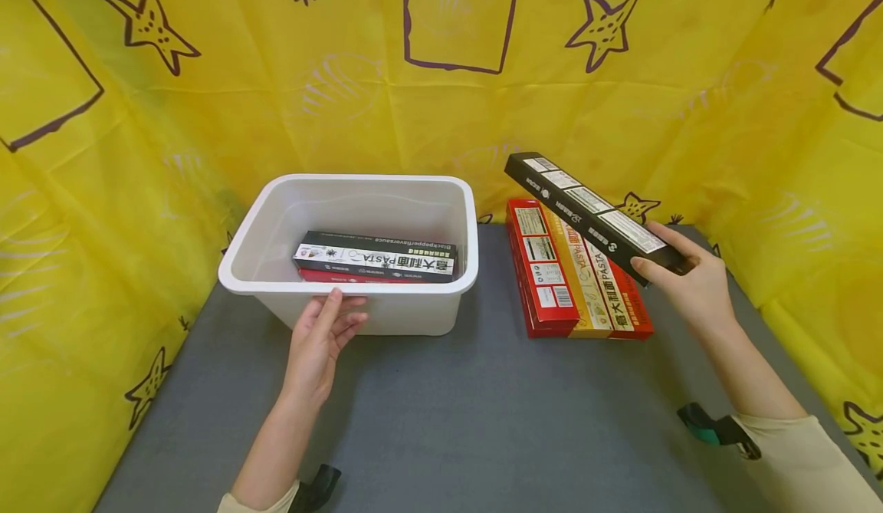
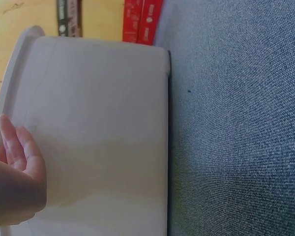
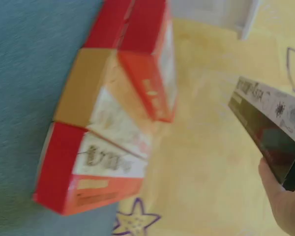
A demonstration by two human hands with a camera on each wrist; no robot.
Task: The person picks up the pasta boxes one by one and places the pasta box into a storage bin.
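Above the right half of the worktop (image 1: 441,429), the right hand (image 1: 692,287) holds a black pasta box (image 1: 582,210) in the air, thumb and fingers clamped on its near, right-hand end. From that grip the box's long axis runs away and leftward, the free end rising toward the back, so that it sits over the red pasta boxes (image 1: 543,298) and the yellow pasta box (image 1: 593,321) between them. The white bin (image 1: 407,314) stands to the left of all this, well apart from the right hand; the free end of the held box is the part nearest to it. Inside the bin, a black-and-white pasta box (image 1: 375,256) lies lengthwise from left to right upon a red box (image 1: 334,276), so the held box, slanting as it does, seems a turn away from matching that line. Far nearer to the bin is the left hand (image 1: 319,337), touching its near wall just beneath the rim, fingers loose and slightly apart, the uppermost tip at the rim itself, with no box in its grasp.
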